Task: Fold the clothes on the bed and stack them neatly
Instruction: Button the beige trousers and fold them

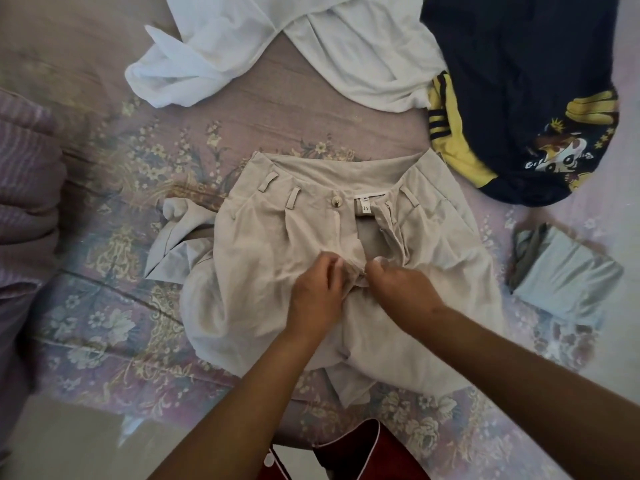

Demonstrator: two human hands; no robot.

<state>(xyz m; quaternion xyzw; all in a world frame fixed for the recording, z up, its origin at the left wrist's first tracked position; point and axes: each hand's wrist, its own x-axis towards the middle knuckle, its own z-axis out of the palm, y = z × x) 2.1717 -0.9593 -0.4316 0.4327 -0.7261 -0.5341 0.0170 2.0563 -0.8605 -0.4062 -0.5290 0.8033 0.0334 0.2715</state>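
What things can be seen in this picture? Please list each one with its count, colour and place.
trousers: one, beige, spread in the middle of the bed, fly open.
shirt: one, white, crumpled at the top of the bed.
dark top: one, navy with yellow and a cartoon print, top right.
folded cloth: one, grey-green, at the right edge.
bedspread: one, pink with flower pattern, under all the clothes.
striped cushion: one, purple, at the left edge.
red garment: one, dark red with pale trim, worn by the person, bottom.
left hand: one, pinches the trousers at the fly.
right hand: one, pinches the trousers at the fly.
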